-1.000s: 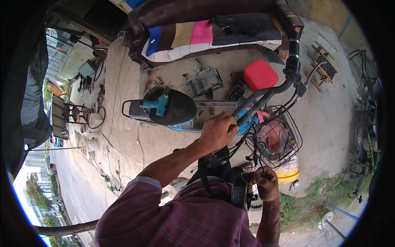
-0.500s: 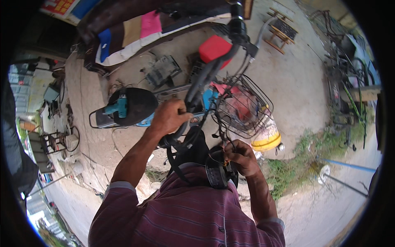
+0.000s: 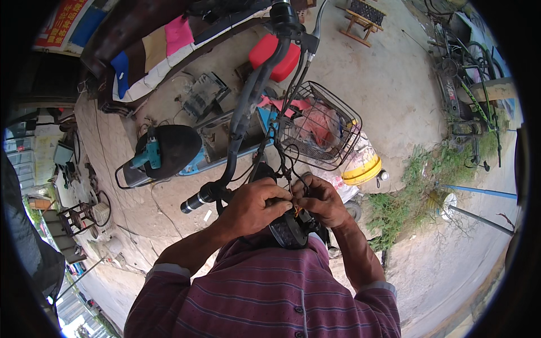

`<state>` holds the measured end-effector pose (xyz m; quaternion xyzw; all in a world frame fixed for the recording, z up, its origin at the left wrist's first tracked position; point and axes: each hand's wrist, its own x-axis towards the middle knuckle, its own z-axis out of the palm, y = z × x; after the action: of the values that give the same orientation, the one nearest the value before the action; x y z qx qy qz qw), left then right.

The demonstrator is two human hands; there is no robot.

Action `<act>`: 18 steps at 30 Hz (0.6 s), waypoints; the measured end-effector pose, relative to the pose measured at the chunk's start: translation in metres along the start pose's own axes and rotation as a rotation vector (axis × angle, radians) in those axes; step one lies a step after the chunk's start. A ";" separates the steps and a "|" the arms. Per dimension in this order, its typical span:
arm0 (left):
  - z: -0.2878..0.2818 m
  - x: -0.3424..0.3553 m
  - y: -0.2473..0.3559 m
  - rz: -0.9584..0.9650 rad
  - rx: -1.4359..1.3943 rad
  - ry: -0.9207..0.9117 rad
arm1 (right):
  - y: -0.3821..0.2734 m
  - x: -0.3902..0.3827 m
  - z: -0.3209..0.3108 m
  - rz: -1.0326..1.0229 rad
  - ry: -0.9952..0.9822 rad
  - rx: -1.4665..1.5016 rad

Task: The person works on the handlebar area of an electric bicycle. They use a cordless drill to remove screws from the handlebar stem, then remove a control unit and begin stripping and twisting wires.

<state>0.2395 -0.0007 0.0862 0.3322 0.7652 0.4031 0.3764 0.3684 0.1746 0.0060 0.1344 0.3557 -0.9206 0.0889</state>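
Note:
My left hand and my right hand meet in front of my chest, thumbs and fingertips pinched on thin wires running between them. Their fingers partly hide the wire ends. Just below the fingertips is a round black headlamp, near my shirt, with orange-yellow wires at its back. Above the hands, dark cables hang from the black handlebar of an electric bike. One grip points toward my left forearm. Beyond the right hand sits a black wire basket holding pinkish plastic.
A teal power drill lies on the black bike seat. Farther off are a red box, a cushioned bench and a small wooden stool. A yellow-and-white container stands beside the basket; weeds grow to the right.
My left hand has left the handlebar and come down beside my right hand at the wires. The handlebar has turned, bringing its left grip into sight.

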 end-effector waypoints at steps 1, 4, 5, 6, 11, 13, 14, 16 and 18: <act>0.005 0.000 -0.003 -0.021 -0.008 0.009 | 0.000 0.000 0.000 -0.009 0.003 0.011; 0.012 0.002 -0.005 -0.074 -0.127 0.041 | 0.002 0.000 -0.002 -0.032 0.009 0.034; 0.014 0.003 -0.006 -0.118 -0.155 0.027 | 0.005 0.000 -0.004 -0.036 0.011 0.036; 0.015 0.004 -0.008 -0.161 -0.182 0.013 | 0.006 0.000 -0.006 -0.040 0.013 0.037; 0.014 0.006 -0.013 -0.217 -0.306 -0.042 | -0.001 -0.002 0.005 -0.019 0.026 0.007; 0.014 0.005 -0.018 -0.198 -0.301 -0.049 | -0.005 -0.002 0.013 -0.013 0.028 -0.046; 0.012 0.005 -0.016 -0.206 -0.285 -0.055 | -0.006 -0.003 0.016 -0.011 0.029 -0.073; 0.007 0.002 -0.010 -0.221 -0.252 -0.064 | -0.007 -0.003 0.019 0.002 0.035 -0.126; 0.004 -0.002 -0.014 -0.257 -0.312 -0.079 | -0.007 -0.002 0.022 0.022 0.047 -0.180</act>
<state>0.2408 -0.0076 0.0731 0.1851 0.7143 0.4518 0.5014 0.3650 0.1645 0.0267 0.1511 0.4373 -0.8806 0.1022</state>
